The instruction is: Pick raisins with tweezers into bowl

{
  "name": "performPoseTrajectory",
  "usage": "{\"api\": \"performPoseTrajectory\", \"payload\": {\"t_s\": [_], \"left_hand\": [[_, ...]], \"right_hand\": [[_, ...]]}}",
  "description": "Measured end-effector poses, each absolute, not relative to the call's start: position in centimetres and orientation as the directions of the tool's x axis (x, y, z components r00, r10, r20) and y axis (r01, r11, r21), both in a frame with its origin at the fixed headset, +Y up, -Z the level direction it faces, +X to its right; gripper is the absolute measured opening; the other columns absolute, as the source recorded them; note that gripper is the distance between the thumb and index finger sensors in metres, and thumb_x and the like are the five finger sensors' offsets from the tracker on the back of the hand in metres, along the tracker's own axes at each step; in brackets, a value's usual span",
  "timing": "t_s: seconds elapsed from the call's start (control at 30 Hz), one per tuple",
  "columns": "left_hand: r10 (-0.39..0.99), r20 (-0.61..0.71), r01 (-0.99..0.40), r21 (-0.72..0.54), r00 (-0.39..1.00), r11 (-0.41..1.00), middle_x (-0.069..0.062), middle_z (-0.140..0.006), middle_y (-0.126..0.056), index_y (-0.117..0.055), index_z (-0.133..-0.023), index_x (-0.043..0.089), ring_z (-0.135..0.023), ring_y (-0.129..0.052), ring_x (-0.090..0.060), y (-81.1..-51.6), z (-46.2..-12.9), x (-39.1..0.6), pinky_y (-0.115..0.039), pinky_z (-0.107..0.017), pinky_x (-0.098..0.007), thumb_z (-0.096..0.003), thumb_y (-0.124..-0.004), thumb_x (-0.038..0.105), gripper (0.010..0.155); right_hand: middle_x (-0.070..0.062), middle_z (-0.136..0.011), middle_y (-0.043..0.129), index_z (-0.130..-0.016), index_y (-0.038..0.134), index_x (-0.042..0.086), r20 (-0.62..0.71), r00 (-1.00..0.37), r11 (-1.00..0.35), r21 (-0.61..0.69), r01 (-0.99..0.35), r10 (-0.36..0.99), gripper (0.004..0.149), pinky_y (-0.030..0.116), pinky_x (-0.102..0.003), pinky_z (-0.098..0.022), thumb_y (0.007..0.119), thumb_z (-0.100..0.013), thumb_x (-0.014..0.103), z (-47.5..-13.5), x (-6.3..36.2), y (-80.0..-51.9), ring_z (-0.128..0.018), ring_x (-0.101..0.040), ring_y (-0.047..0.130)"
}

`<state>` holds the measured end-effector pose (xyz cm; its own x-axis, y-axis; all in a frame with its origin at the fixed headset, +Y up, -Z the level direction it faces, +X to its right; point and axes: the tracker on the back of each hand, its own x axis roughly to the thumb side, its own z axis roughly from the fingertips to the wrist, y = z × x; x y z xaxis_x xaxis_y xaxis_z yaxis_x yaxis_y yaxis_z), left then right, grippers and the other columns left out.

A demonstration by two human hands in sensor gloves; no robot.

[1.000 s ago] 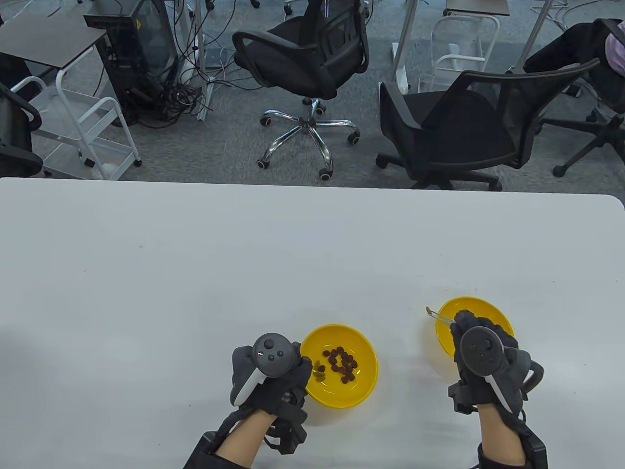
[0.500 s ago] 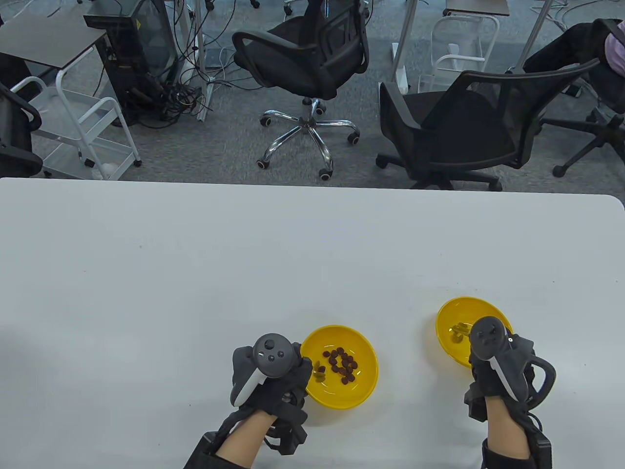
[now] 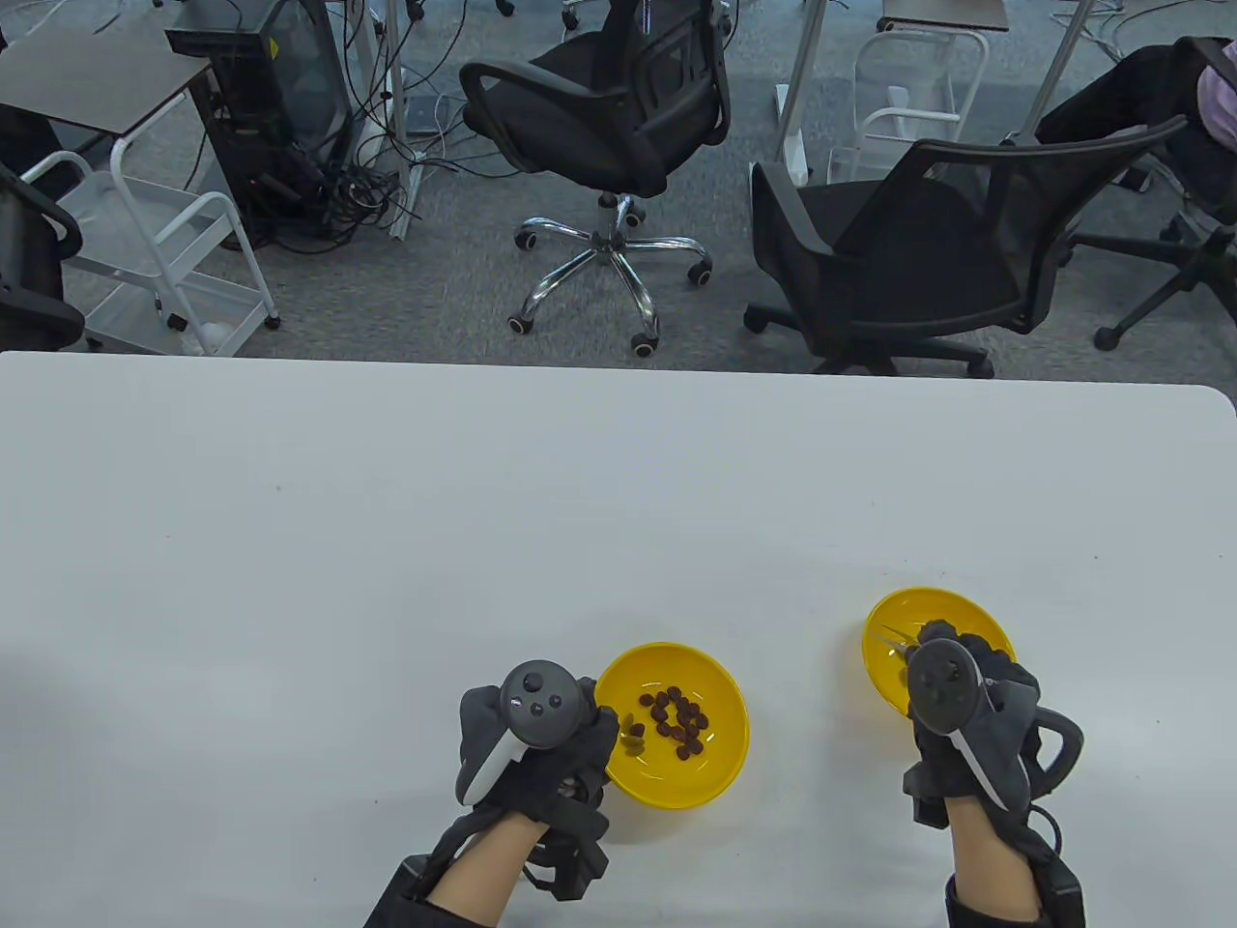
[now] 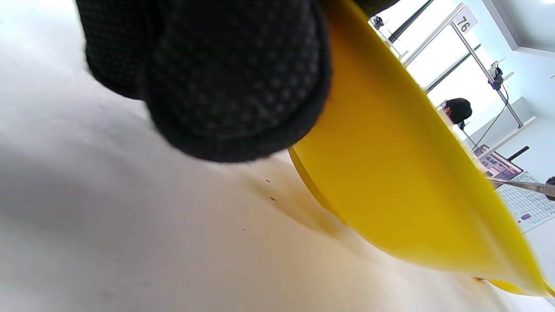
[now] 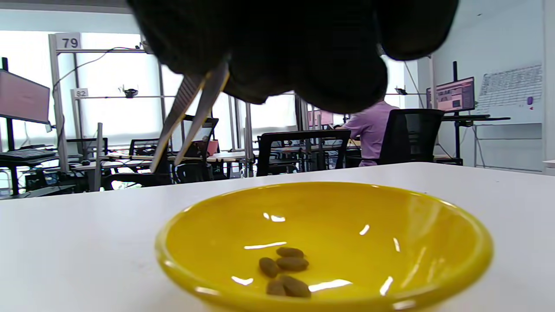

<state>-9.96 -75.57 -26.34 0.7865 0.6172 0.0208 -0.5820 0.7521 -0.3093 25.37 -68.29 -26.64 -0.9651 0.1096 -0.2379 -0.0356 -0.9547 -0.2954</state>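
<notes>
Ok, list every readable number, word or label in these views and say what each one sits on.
"79": white tag on a frame post, right wrist view.
"82": smaller tag lower on that frame.
"76": white tag on a frame post, left wrist view.
Monitor screens and wall chart: too small to read.

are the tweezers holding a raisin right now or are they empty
Empty: in the right wrist view the tweezers have parted tips with nothing between them, raised over the right bowl holding five raisins.
</notes>
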Motion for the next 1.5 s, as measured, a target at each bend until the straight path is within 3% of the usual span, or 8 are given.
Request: {"api": "performPoseTrajectory", "payload": {"t_s": [0.3, 0.73, 0.97, 1.5], "left_hand": [[0.621, 0.024, -0.586, -0.307, 0.783, 0.75, -0.008, -0.044, -0.104, -0.06, -0.095, -0.008, -0.016, -0.105, -0.005, -75.6, -26.3, -10.0, -0.088, -0.043, -0.042, -0.0551, -0.06, 0.032, 0.056], [0.624, 0.04, -0.583, -0.312, 0.781, 0.75, -0.008, -0.044, -0.104, -0.06, -0.095, -0.008, -0.016, -0.105, -0.005, -75.6, -26.2, -9.8, -0.088, -0.043, -0.042, -0.0551, -0.06, 0.032, 0.056], [0.623, 0.049, -0.578, -0.321, 0.781, 0.75, -0.008, -0.044, -0.104, -0.06, -0.095, -0.008, -0.016, -0.105, -0.005, -75.6, -26.1, -9.6, -0.088, -0.043, -0.042, -0.0551, -0.06, 0.032, 0.056], [0.621, 0.063, -0.57, -0.335, 0.781, 0.751, -0.008, -0.044, -0.104, -0.06, -0.095, -0.008, -0.016, -0.105, -0.005, -75.7, -25.9, -9.0, -0.088, -0.043, -0.042, -0.0551, -0.06, 0.032, 0.056]], "right_hand": [[-0.004, -0.065, 0.093, -0.082, 0.09, 0.011, 0.046, -0.982, -0.939, -0.288, -0.187, 0.182, 0.046, 0.072, -0.056, -0.057, 0.08, -0.042, 0.031, -25.4, 20.3, -67.8, -0.048, -0.019, 0.099], [-0.003, -0.066, 0.091, -0.082, 0.089, 0.013, 0.331, -0.94, -0.968, -0.199, -0.153, 0.081, 0.046, 0.07, -0.056, -0.059, 0.08, -0.042, 0.032, -23.5, 13.9, -69.8, -0.05, -0.018, 0.098], [-0.003, -0.066, 0.091, -0.082, 0.089, 0.014, 0.413, -0.911, -0.981, -0.174, -0.089, 0.009, 0.046, 0.07, -0.055, -0.059, 0.08, -0.042, 0.033, -22.9, 12.0, -70.9, -0.05, -0.018, 0.097], [-0.001, -0.064, 0.091, -0.08, 0.091, 0.016, 0.462, -0.887, -0.97, -0.22, -0.098, -0.015, 0.044, 0.071, -0.054, -0.059, 0.08, -0.041, 0.034, -22.3, 11.0, -71.6, -0.047, -0.017, 0.098]]}}
